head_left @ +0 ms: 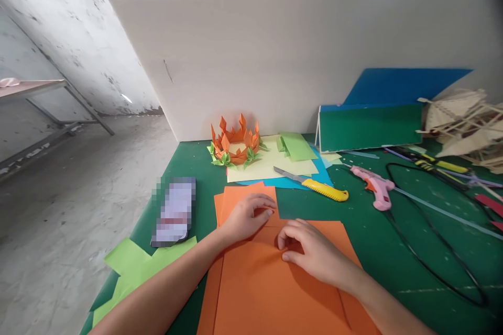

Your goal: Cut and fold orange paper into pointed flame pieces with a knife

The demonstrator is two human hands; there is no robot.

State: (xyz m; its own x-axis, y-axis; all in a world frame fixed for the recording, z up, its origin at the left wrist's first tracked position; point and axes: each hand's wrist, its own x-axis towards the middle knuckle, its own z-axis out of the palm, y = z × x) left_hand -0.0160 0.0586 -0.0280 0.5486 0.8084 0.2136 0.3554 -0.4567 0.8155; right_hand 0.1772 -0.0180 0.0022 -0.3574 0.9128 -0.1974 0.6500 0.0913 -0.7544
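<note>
My left hand [248, 215] rests on smaller orange paper sheets [231, 200] at the far end of the orange stack, its thumb apart from its lightly bent fingers. Just above the large orange sheets [267, 293] is my right hand [310, 248], fingers curled, with a gap between thumb and forefinger. I see nothing held in either hand. Beyond them stands an orange folded-paper crown [236, 149] with green paper leaves around its base. A yellow utility knife [324, 189], blade out, lies across blue and pale yellow sheets.
A phone [175, 212] and green paper pieces [157, 264] lie at left. To the right are a pink glue gun [375, 186] with a looping black cord, pliers [428, 167] and a wooden model [463, 120]. A white board [275, 63] closes off the table's [424, 256] back.
</note>
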